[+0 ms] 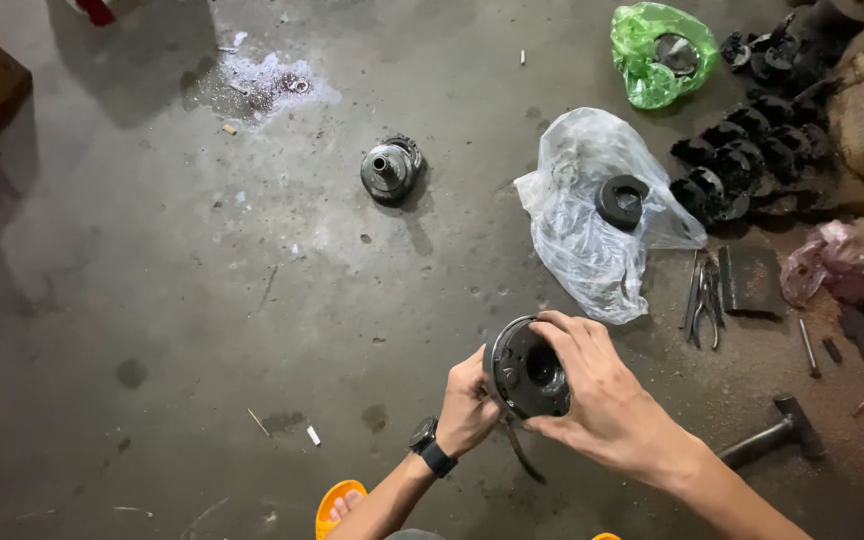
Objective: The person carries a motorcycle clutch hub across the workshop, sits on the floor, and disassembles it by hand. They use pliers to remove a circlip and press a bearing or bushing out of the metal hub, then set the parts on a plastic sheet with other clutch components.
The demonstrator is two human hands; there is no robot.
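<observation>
Concrete floor (202, 300), round, perhaps metal, housing (529, 368)

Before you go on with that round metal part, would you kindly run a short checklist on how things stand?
1. Right hand grips the round metal part: ok.
2. Left hand steadies its rim: ok.
3. Thin tool hanging below the part is firmly held: cannot tell.
4. Hammer lies close by on the floor: ok.
5. Pliers lie apart from the hands: ok.
</observation>
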